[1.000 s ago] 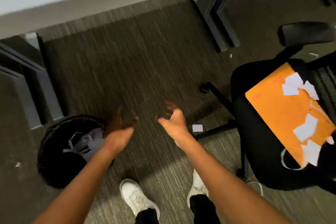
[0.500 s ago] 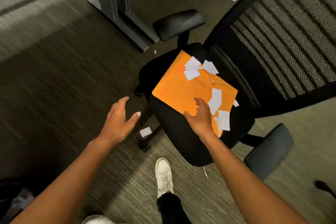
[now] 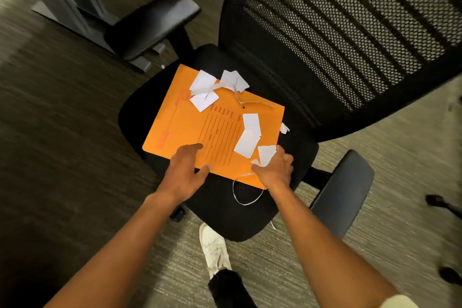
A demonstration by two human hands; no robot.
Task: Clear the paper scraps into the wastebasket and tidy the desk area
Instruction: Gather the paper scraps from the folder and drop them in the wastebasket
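An orange envelope lies flat on the black seat of an office chair. Several white paper scraps rest on it: a cluster at its far end and more near its right side. My left hand lies on the envelope's near edge, fingers spread. At the near right corner my right hand has its fingers curled around the edge, touching a scrap. A thin white paper strip loops on the seat just below the envelope. The wastebasket is out of view.
The chair's mesh back rises at the right, with armrests at the upper left and lower right. A grey desk leg stands at the upper left. My white shoe is on the carpet under the seat.
My view swung from the wastebasket on the floor to the chair. Both hands moved onto the near edge of the orange envelope, the left one coming from the air beside the chair.
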